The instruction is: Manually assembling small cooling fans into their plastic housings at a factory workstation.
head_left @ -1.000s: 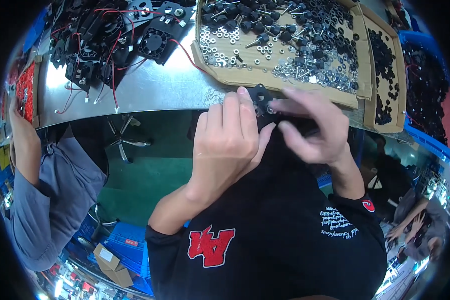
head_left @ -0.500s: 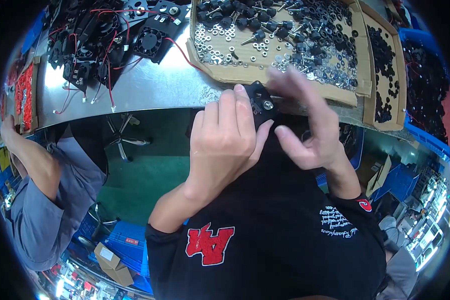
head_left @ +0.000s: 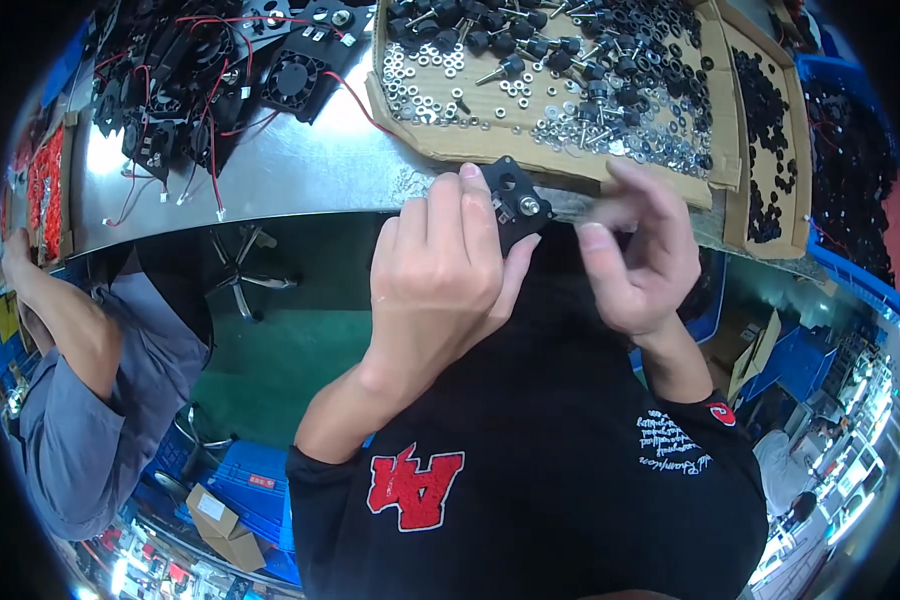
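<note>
My left hand is closed on a small black plate, held at the table's near edge. A round hole shows in this plate, and a shiny metal nut or stud end sits on its face. The rest of it is hidden behind my fingers. To the right of the plate, and apart from it, my right hand hovers with thumb and fingers spread. Its fingertips are blurred, and I see nothing held in them. Just beyond both hands lies a cardboard tray of black knobs with metal studs, nuts and washers.
Black plates with small fans and red wires are heaped at the back left. On the right stand a narrow cardboard tray of black parts and a blue bin. A person in a grey sleeve works at the left.
My right hand has drawn back to the right, away from the plate, and its fingers have curled somewhat. The black plate stays in my left hand, shifted slightly left, with more of its face showing.
</note>
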`<state>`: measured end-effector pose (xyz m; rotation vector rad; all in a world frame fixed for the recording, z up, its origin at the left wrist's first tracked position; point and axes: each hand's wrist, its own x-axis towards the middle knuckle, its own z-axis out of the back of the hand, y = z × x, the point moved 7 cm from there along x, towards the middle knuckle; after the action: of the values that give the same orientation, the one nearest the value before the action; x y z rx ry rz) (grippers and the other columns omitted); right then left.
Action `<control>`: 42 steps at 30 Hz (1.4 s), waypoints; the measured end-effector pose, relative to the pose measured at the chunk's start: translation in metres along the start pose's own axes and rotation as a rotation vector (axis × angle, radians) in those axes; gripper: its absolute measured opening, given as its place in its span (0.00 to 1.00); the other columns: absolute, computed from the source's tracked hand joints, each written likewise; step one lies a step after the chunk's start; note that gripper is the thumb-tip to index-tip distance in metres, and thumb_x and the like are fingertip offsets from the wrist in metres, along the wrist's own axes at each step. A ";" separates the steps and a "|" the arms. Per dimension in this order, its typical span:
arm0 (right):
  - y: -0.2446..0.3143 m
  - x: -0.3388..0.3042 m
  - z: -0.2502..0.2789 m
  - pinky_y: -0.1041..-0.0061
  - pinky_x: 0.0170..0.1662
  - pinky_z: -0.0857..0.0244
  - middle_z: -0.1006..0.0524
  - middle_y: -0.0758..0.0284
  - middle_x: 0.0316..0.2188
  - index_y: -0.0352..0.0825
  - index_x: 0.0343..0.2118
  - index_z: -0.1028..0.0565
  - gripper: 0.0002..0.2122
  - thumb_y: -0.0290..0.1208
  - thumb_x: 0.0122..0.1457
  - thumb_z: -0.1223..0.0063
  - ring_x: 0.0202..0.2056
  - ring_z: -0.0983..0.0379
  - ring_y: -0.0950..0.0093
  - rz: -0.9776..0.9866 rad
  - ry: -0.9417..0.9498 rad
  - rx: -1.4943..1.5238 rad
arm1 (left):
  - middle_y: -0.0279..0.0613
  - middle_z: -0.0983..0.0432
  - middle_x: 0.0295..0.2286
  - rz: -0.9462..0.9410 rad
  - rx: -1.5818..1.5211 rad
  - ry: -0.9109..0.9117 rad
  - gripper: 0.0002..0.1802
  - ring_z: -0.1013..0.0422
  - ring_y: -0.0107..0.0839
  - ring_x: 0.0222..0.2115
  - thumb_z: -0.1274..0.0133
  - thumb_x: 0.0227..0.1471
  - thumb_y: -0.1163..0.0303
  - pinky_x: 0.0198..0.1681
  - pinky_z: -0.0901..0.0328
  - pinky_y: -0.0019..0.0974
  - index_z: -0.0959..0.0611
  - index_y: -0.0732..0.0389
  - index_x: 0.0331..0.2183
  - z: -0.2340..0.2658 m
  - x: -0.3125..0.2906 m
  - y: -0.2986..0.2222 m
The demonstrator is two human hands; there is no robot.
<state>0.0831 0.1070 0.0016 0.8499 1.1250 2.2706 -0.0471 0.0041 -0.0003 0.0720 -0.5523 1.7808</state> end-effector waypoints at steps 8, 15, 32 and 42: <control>0.028 0.032 -0.026 0.71 0.37 0.30 0.20 0.64 0.36 0.31 0.40 0.19 0.16 0.16 0.45 0.39 0.35 0.24 0.67 0.364 0.337 -0.239 | 0.46 0.28 0.34 0.015 0.010 0.014 0.34 0.32 0.35 0.27 0.37 0.43 0.57 0.27 0.39 0.35 0.23 0.75 0.45 0.001 0.001 0.001; 0.050 0.052 -0.025 0.72 0.34 0.31 0.23 0.66 0.30 0.32 0.37 0.20 0.13 0.21 0.45 0.41 0.31 0.27 0.69 0.516 0.531 -0.452 | 0.43 0.29 0.32 0.007 0.041 -0.035 0.32 0.33 0.33 0.26 0.37 0.41 0.56 0.26 0.40 0.33 0.22 0.73 0.43 0.003 0.000 -0.001; 0.064 0.066 -0.051 0.73 0.40 0.36 0.32 0.67 0.26 0.35 0.31 0.30 0.07 0.31 0.53 0.48 0.32 0.31 0.71 0.763 0.852 -0.848 | 0.44 0.30 0.30 0.010 0.097 -0.037 0.21 0.33 0.33 0.24 0.42 0.46 0.66 0.25 0.41 0.33 0.21 0.72 0.39 0.004 0.001 -0.004; 0.033 0.064 -0.056 0.73 0.39 0.37 0.30 0.68 0.30 0.36 0.33 0.30 0.07 0.33 0.55 0.49 0.34 0.30 0.71 0.609 1.239 -0.938 | 0.39 0.32 0.27 0.001 0.067 -0.109 0.15 0.37 0.29 0.22 0.46 0.51 0.66 0.24 0.44 0.31 0.20 0.69 0.36 -0.001 -0.003 0.000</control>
<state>-0.0052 0.0997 0.0232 -0.8197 -0.0879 3.3716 -0.0461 0.0016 -0.0022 0.2168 -0.5708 1.8038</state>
